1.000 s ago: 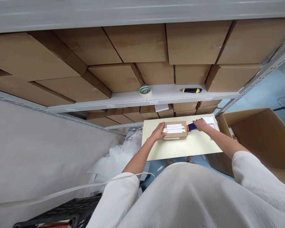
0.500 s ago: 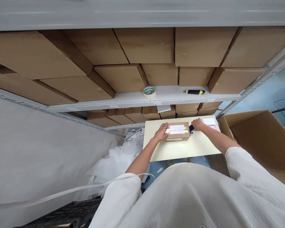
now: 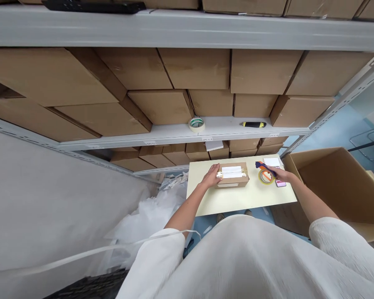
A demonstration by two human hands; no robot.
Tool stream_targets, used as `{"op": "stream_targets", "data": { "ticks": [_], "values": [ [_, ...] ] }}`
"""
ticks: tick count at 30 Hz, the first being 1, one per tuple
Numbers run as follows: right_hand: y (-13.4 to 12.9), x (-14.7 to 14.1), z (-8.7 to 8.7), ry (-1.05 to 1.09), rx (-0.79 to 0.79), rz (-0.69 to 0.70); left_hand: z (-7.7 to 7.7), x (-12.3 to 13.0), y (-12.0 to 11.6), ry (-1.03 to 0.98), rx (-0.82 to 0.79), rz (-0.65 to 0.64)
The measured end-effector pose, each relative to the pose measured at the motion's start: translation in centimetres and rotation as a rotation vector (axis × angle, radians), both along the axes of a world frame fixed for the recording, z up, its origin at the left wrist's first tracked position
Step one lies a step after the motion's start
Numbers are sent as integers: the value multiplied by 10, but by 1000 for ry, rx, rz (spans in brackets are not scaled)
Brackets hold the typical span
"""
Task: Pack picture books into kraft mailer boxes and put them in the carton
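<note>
A small cardboard box (image 3: pixel 232 181) with a white label and shiny clear tape lies on a pale yellow tabletop (image 3: pixel 218 203). My left hand (image 3: pixel 210 176) grips its left end, fingers over the edge. To the right of the box, apart from it, my right hand (image 3: pixel 282 174) is closed around the handle of a tape dispenser (image 3: pixel 264 171). The dispenser is dark blue and orange and carries a roll of clear tape. Under and beside the right hand lie a phone (image 3: pixel 281 183) with a pinkish screen and a white pad or card (image 3: pixel 271 161).
A grey metal shelf (image 3: pixel 174 137) full of cardboard boxes rises beyond the table. On it sit a masking tape roll (image 3: pixel 196 124) and a yellow-black utility knife (image 3: pixel 253 124). A large open carton (image 3: pixel 330 182) stands right; white plastic wrapping (image 3: pixel 156 207) lies left.
My right hand has moved right with the tape dispenser, away from the box's right end. The left hand has stayed on the box. The view has tilted up slightly.
</note>
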State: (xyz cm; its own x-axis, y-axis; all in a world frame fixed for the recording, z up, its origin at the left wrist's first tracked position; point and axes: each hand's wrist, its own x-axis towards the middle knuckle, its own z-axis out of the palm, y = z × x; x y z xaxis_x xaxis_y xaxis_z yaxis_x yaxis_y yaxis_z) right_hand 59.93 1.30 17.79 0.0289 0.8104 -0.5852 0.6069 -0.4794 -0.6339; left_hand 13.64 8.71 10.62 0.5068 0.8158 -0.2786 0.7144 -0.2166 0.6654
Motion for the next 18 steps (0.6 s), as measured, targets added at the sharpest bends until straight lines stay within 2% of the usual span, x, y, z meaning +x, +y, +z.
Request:
{"op": "stream_targets", "data": {
  "ticks": [4, 8, 12, 15, 18],
  "values": [
    [6, -10, 36, 37, 62, 9, 0, 1, 1, -16, 8, 9],
    [33, -42, 88, -22, 358, 179, 3, 1, -1, -13, 16, 5],
    [69, -96, 132, -339, 717, 378, 6, 3, -4, -13, 14, 10],
    [103, -136, 147, -512, 909, 495, 6, 4, -6, -8, 20, 18],
    [137, -164, 150, -617, 977, 547, 4, 4, -7, -10, 33, 11]
  ]
}}
